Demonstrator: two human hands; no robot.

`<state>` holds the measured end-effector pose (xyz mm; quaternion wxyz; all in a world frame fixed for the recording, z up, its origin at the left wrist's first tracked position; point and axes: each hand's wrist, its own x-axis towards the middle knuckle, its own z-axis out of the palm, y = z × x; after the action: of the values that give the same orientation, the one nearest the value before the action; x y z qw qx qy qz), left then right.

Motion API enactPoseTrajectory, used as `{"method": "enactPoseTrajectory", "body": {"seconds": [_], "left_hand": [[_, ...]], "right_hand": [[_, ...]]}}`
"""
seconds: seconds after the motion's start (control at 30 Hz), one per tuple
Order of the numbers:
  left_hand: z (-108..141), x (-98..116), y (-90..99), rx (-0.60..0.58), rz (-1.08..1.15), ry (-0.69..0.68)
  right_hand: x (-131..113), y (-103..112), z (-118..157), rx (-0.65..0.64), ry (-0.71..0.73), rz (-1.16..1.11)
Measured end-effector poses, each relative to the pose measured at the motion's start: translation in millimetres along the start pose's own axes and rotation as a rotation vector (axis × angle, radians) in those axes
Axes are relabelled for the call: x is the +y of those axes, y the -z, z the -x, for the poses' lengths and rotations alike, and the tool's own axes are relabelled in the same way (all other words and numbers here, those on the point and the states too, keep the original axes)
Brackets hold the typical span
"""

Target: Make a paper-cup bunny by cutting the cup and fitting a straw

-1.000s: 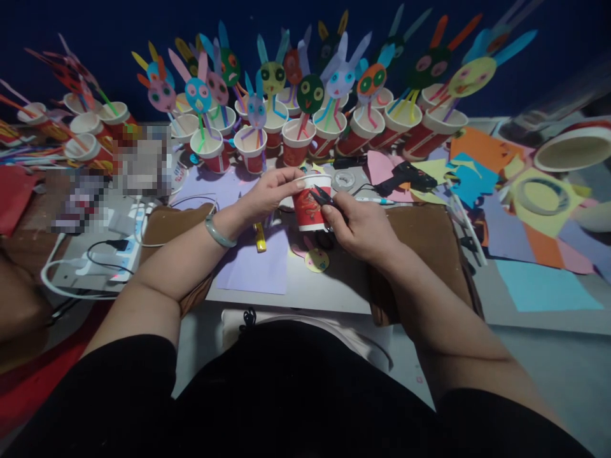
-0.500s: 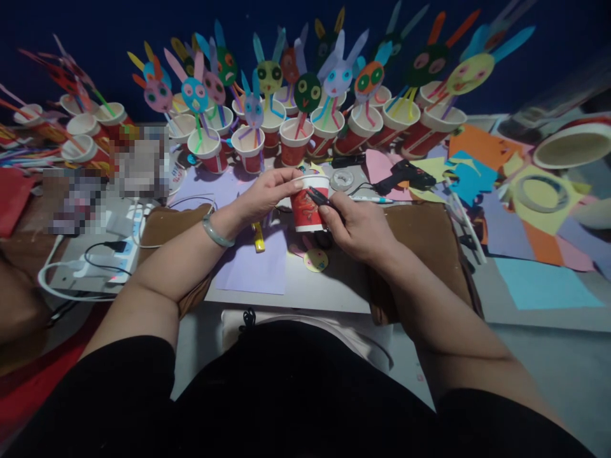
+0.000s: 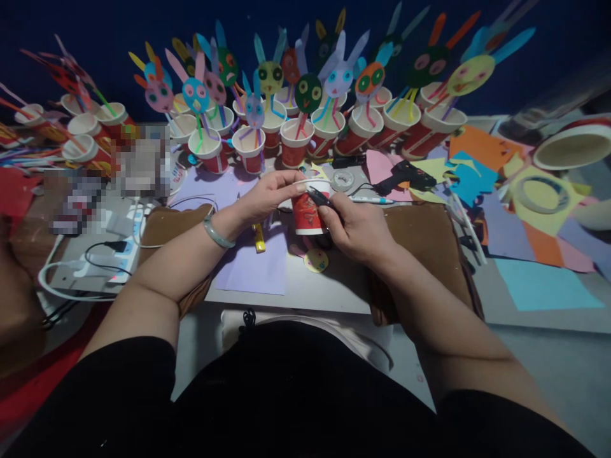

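My left hand pinches the rim of a red and white paper cup held upright above the table. From the right, my right hand is closed around a black pointed tool. Its narrow tip lies against the cup's side, just below the white rim band; most of the tool is hidden in my fingers, so its exact kind is unclear. Below the cup lies a small yellow paper rabbit face with pink ears. A yellow strip-like object rests on the purple paper under my left wrist.
Several cups with paper rabbits on straws, such as one red cup, line the back. A tape roll and a black glue gun lie behind my right hand. Paper scraps spread rightward. A power strip sits left.
The cup has dropped very slightly, and its base sits a little lower in view. Both hands keep their hold, with the tool still at the cup's side.
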<state>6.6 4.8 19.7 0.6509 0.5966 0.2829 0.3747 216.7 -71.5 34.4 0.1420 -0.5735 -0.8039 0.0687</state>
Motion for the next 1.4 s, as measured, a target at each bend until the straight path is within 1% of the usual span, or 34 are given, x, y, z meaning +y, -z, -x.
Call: {"method": "enactPoseTrajectory", "body": {"seconds": [0.27, 1.1, 1.27, 1.4], "left_hand": [[-0.3, -2.7, 0.1, 0.001, 0.002, 0.021], [0.6, -0.6, -0.4, -0.020, 0.042, 0.049], [-0.2, -0.7, 0.3, 0.013, 0.042, 0.049], [-0.5, -1.4, 0.9, 0.015, 0.034, 0.057]], "right_hand": [[0.6, 1.4, 0.2, -0.001, -0.003, 0.052], [0.1, -0.1, -0.2, -0.013, -0.001, 0.047], [0.5, -0.1, -0.6, -0.003, 0.005, -0.011], [6.4, -3.9, -2.6, 0.062, 0.011, -0.155]]}}
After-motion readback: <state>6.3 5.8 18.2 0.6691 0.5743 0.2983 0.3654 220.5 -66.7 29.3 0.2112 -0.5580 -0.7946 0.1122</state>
